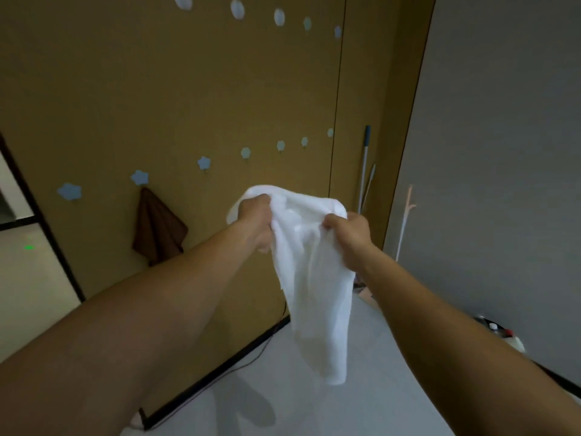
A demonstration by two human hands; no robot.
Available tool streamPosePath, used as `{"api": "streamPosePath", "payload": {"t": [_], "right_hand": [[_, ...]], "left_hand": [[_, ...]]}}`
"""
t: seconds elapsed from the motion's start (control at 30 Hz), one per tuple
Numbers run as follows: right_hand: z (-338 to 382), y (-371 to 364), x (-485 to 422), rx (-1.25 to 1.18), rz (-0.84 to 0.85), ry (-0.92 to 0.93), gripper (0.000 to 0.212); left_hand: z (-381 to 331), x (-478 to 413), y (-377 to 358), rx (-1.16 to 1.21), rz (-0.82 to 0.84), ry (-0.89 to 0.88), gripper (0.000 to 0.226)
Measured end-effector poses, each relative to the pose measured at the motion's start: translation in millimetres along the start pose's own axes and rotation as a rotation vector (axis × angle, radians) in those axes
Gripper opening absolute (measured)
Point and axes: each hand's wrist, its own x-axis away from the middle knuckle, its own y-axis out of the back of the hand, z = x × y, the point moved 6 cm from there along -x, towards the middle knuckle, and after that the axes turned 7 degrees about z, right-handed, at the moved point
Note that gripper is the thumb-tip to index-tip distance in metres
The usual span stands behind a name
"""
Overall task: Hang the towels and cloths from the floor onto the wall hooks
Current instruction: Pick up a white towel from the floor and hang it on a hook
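Gripping the towel (314, 294) by its top edge, I have both hands raised in front of the wall (188, 89). The left hand (256, 220) has its fingers curled round a bunched corner. The right hand (347, 234) pinches the fabric just beside it, and a short span of white cloth arches between the two. Below the hands the towel hangs free in a long loose fold, off the floor (314, 404).

Just above the grip and off to its left runs a slanting row of pale flower-shaped hooks (204, 163). Further left of my left hand, a brown cloth (158, 231) hangs by one corner from one of them, lying against the wall. To the right of my right hand, a pole (364, 165) with a blue tip leans in the corner where the ochre wall meets a grey wall (503, 152). High above the grip I can see a second row, the top hooks (237, 9), blurred at the frame's edge. Below the towel, a dark cable (261, 350) trails along the foot of the wall.
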Motion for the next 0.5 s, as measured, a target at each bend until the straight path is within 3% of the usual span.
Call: {"api": "streamPosePath", "payload": {"t": [0.1,0.13,0.23,0.3,0.37,0.5], "right_hand": [[0,-11,2,0.101,0.042,-0.081,0.031],[2,-18,4,0.056,0.079,-0.116,0.032],[16,-49,12,-0.236,0.236,-0.170,0.038],[20,-68,15,-0.368,0.315,-0.160,0.038],[14,-81,14,-0.225,0.343,-0.122,0.043],[-10,-95,7,0.417,0.334,-0.034,0.070]], "left_hand": [[-24,2,23,0.120,0.163,-0.042,0.039],[-25,9,30,0.048,0.227,-0.045,0.038],[20,44,47,-0.160,0.431,0.196,0.043],[46,57,66,-0.388,0.424,0.293,0.046],[44,56,87,-0.396,0.363,0.264,0.045],[-14,47,126,-0.243,0.158,0.063,0.037]]}}
